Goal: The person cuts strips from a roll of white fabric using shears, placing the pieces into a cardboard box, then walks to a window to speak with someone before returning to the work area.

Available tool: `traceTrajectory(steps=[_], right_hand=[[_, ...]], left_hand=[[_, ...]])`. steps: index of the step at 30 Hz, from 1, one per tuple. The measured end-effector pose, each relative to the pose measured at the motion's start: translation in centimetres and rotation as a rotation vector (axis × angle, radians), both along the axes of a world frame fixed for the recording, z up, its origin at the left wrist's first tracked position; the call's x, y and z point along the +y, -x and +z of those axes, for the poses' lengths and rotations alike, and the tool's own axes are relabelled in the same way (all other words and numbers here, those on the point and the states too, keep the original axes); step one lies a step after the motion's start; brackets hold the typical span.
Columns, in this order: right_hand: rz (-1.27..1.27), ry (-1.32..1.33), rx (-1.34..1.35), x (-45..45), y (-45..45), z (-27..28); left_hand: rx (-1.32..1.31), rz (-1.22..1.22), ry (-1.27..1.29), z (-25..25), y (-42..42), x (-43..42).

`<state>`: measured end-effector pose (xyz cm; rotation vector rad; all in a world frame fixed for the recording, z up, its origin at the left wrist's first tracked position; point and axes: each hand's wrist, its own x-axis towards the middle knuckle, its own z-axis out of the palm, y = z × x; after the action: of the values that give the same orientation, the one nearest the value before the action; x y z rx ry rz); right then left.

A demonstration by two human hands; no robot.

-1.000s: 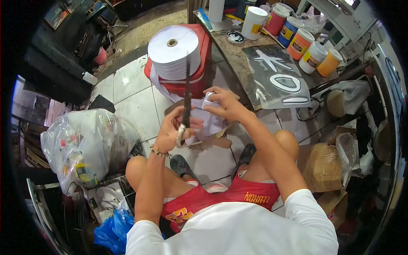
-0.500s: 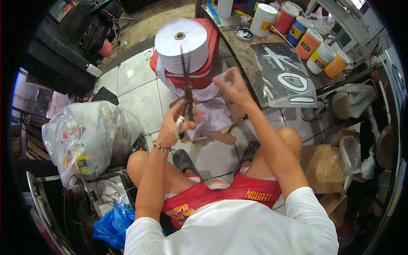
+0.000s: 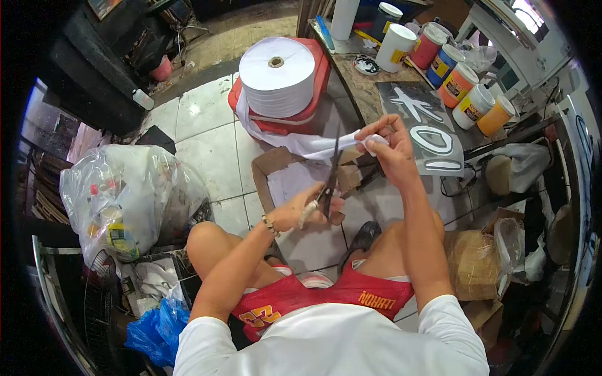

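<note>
Scissors (image 3: 330, 182) with a wrapped handle are held in my left hand (image 3: 301, 208), blades pointing up and away from me. My right hand (image 3: 390, 150) pinches the end of a white fabric strip (image 3: 320, 147). The strip runs left, behind the scissor blades, to a large white roll (image 3: 276, 78) on a red cooler (image 3: 316, 59). Below the strip, an open cardboard box (image 3: 263, 178) on the floor holds white pieces (image 3: 295, 182).
Paint jars (image 3: 458, 84) line the table (image 3: 351, 78) at the right, near a dark sheet with white lettering (image 3: 417, 103). A clear plastic bag of containers (image 3: 135, 200) stands at left. Wrapped cardboard (image 3: 476, 263) lies at right, a blue bag (image 3: 160, 332) at lower left.
My right hand has moved right and now draws the white strip out taut from the roll. My left hand with the scissors has come lower and to the right.
</note>
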<state>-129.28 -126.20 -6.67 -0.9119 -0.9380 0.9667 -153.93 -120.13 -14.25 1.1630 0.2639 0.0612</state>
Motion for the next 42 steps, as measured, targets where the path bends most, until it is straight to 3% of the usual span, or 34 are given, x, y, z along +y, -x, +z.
traceTrajectory(steps=[5,9,11,13,15,25,27,31,32,33,34,35,36,37,38,39,40,41,42], right_hand=[[0.084,0.077,-0.241,-1.1,-0.2,1.1],[0.183,0.138,-0.271,-1.2,-1.4,0.7],[0.352,0.248,-0.233,-1.1,-1.9,0.7],[0.33,0.225,-0.346,-1.1,-2.0,1.1],[0.297,0.371,-0.362,-0.7,-1.9,1.3],[0.357,0.309,-0.245,0.2,0.6,0.1],[0.253,0.182,-0.519,0.3,0.6,-0.7],[0.303,-0.006,-0.362,0.9,1.9,-0.4],[0.351,-0.027,-0.404,1.0,1.9,0.2],[0.385,0.114,-0.176,0.3,2.6,0.9],[0.388,0.148,-0.178,0.4,2.7,0.5],[0.412,0.16,-0.119,0.4,2.7,0.3],[0.448,0.172,-0.061,0.4,2.7,0.2],[0.449,0.178,-0.101,0.4,2.7,0.2],[0.444,0.181,-0.144,0.5,2.6,0.4],[0.417,0.2,-0.174,0.5,2.9,0.6],[0.375,0.222,-0.208,0.4,3.2,0.8],[0.378,0.223,-0.208,0.4,3.6,1.1],[0.367,0.229,-0.209,0.3,3.9,1.0]], left_hand=[[-0.001,0.171,-0.148,1.8,0.9,1.8],[0.008,0.18,-0.161,2.3,1.3,1.8],[-0.03,0.169,-0.167,2.1,1.4,1.5],[-0.011,0.138,-0.198,1.9,1.5,1.4],[-0.018,0.113,-0.226,1.4,1.7,1.4],[0.011,0.064,-0.035,2.9,1.2,0.5],[-0.058,0.046,-0.036,2.8,1.3,0.6],[-0.065,0.022,-0.088,4.7,1.3,0.1],[-0.094,0.006,0.042,7.2,0.9,-0.5],[-0.111,0.012,-0.015,5.8,1.2,-0.3],[-0.083,-0.043,0.141,2.5,1.3,0.4],[-0.212,0.005,-0.014,2.5,1.4,0.1],[0.09,-0.033,0.816,-1.4,0.6,1.5],[-0.186,0.007,0.078,1.6,1.5,0.1],[-0.247,-0.002,0.068,1.4,1.4,0.1],[-0.196,-0.093,0.441,-2.7,0.7,0.8],[-0.151,-0.04,0.183,1.4,1.6,0.4],[-0.181,0.002,0.011,2.1,2.0,0.3],[-0.217,0.045,-0.007,1.8,1.9,0.3]])
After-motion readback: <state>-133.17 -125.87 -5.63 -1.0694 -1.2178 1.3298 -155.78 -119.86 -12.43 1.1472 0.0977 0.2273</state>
